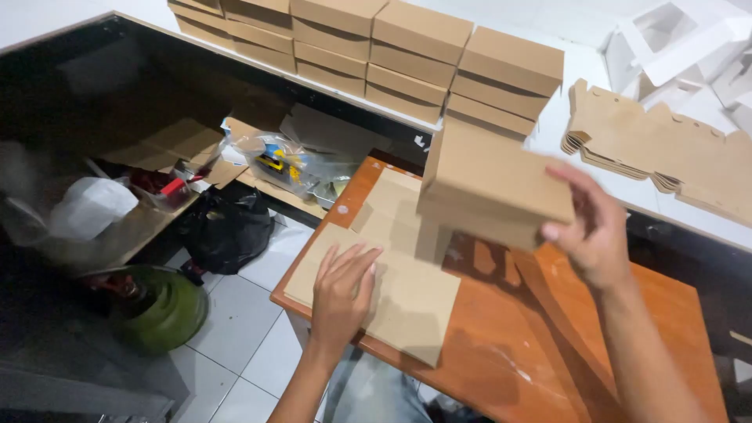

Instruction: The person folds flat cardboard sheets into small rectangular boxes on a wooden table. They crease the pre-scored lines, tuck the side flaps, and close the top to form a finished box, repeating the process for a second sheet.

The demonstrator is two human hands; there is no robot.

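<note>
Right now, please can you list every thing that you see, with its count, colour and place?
folded box: one, brown, held above the orange table
flat cardboard sheets: a few, brown, on the table's near left part
orange table: one, centre and right
stacked boxes: many, brown, on the white counter at the back
flat box blanks: a pile, brown, on the counter at right
white counter: one, at the back
black bag: one, on the floor at left
green round object: one, on the floor at lower left
left hand: flat on the sheets
right hand: holding the folded box
</note>
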